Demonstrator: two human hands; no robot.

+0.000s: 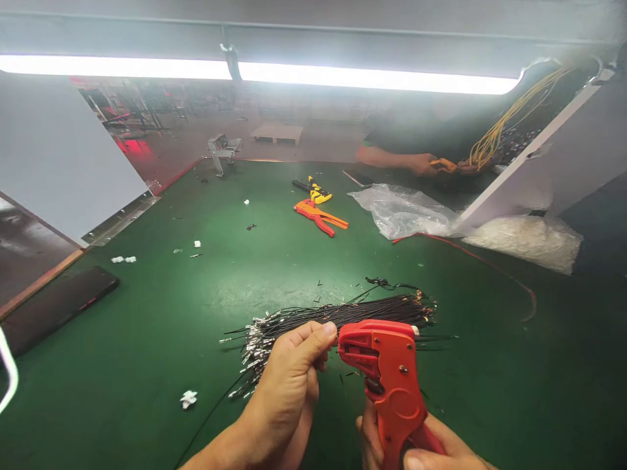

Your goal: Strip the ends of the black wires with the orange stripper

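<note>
Held upright in my right hand [431, 447] is a red wire stripper [399, 385], its jaws facing left. My left hand [294, 372] is pinched right beside those jaws, thumb against the fingers. A black wire [210, 418] trails from under this hand toward the lower left; its end at the fingertips is hidden. Behind both hands lies a bundle of black wires [343, 314], with metal terminals or white tips at the left and bare copper strands at the right. Small black offcuts [350, 374] are scattered below the stripper.
Farther back on the green table [161, 313] lie orange-handled pliers [321, 215], a yellow-black tool [313, 189] and a clear plastic bag [401, 212]. White connectors [188, 399] sit at the left, near a dark flat case [63, 303]. A co-worker's hand [424, 163] holds an orange tool opposite.
</note>
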